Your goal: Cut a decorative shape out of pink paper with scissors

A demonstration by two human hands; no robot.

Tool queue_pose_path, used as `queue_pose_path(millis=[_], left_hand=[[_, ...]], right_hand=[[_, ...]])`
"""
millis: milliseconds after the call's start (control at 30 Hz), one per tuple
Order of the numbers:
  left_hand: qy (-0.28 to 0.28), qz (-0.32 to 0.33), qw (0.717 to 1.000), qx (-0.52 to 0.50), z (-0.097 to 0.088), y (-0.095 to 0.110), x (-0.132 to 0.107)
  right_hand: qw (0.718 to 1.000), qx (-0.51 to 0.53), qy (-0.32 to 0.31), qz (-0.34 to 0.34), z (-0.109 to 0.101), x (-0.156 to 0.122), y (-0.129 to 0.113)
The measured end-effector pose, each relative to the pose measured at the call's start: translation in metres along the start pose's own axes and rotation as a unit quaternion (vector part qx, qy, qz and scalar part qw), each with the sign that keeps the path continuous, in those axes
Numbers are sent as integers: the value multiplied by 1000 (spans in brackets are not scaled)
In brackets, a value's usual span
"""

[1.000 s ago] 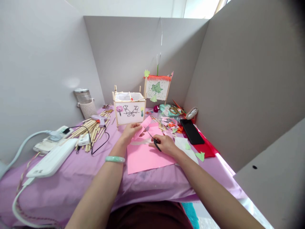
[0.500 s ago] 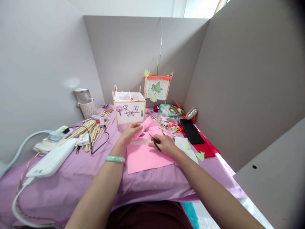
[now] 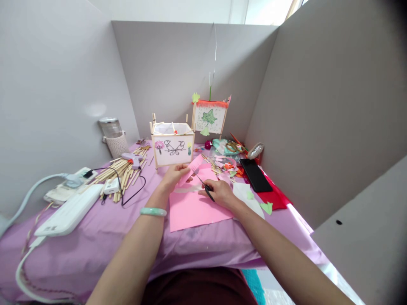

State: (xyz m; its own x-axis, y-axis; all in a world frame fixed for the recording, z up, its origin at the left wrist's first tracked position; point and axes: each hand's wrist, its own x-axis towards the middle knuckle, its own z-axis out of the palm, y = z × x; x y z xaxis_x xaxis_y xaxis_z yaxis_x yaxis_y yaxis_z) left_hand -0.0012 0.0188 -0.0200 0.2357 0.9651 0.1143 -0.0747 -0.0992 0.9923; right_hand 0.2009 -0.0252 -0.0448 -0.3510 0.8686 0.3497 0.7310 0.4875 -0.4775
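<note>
Head view: a craft worktop (image 3: 95, 250) draped in purple cloth.
Far left: power strip (image 3: 68, 216), then bamboo sticks (image 3: 122, 171).
Left hand (image 3: 173, 174): grip pinching the pink strip (image 3: 193, 166), lifted just before the paper lantern (image 3: 172, 146).
Pink sheet (image 3: 193, 207): flat between both hands.
Right hand (image 3: 220, 192): grip closed around scissors (image 3: 203, 185), blades at the strip.
Far right: black phone (image 3: 255, 174).

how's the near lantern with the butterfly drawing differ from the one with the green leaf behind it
The butterfly lantern stands nearer the hands, wider and lower, with a plain open top. The leaf lantern stands farther back, looks taller, and carries an orange fringe along its top and green paper leaves. Both have wooden stick frames and white paper panels.
</note>
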Motion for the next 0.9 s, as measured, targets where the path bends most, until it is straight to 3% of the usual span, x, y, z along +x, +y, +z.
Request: queue_pose_path(millis=[900], left_hand=[[-11, -25, 1000, -2, 5, 6, -4]], right_hand=[[1000, 0, 4, -1, 0, -1, 0]])
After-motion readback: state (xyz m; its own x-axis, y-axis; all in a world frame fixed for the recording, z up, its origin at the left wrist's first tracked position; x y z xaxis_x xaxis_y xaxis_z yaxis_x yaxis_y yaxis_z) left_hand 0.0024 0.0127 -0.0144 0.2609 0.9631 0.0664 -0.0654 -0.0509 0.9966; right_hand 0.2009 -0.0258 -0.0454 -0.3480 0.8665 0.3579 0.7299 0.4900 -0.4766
